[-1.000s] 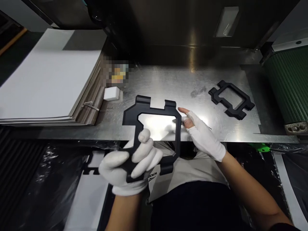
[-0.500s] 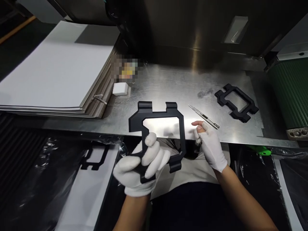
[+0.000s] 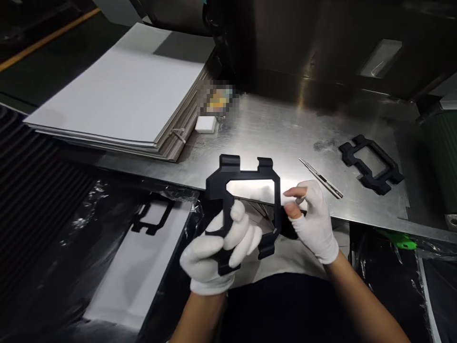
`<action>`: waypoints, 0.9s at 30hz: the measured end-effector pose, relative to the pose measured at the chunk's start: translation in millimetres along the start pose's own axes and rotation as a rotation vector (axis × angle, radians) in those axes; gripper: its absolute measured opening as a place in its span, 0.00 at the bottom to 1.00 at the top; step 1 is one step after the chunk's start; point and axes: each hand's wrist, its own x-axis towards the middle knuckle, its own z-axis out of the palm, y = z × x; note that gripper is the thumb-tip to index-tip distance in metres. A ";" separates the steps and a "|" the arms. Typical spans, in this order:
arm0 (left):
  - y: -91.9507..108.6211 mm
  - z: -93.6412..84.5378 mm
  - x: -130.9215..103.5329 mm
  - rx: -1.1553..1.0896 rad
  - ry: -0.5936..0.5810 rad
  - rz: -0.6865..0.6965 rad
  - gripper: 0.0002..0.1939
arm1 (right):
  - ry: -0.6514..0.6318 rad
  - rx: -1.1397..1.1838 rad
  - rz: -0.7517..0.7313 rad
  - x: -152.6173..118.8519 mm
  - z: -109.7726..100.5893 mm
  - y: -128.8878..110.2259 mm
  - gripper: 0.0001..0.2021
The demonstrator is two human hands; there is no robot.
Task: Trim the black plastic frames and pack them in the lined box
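A black plastic frame (image 3: 246,175) with clip-like tabs and a large window stands tilted up before me. My left hand (image 3: 210,257), in a white glove, is closed around its lower left side, the fingers reaching across the bar. Just right of the frame is my right hand (image 3: 314,228), its glove leaving the thumb and index fingertips bare. Those two are apart with nothing visible between them; the other fingers are curled. Beyond this hand a slim utility knife (image 3: 321,178) lies on the metal table (image 3: 264,124). A second black frame (image 3: 388,170) lies flat farther right.
White sheets (image 3: 121,85) are stacked at the back left, beside a small white block (image 3: 205,125). Below left, another black frame (image 3: 162,224) rests on a white sheet (image 3: 124,286) among black plastic. A green object (image 3: 400,239) sits under the table's front edge at right.
The view has swung left, so things appear farther right. My right hand has come closer to the held frame, with thumb and index finger spreading apart. My left hand keeps its hold.
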 end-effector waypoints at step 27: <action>12.1 -15.7 -46.8 0.138 0.249 -0.075 0.25 | -0.734 -0.089 0.431 -1.8 15.2 -14.4 0.23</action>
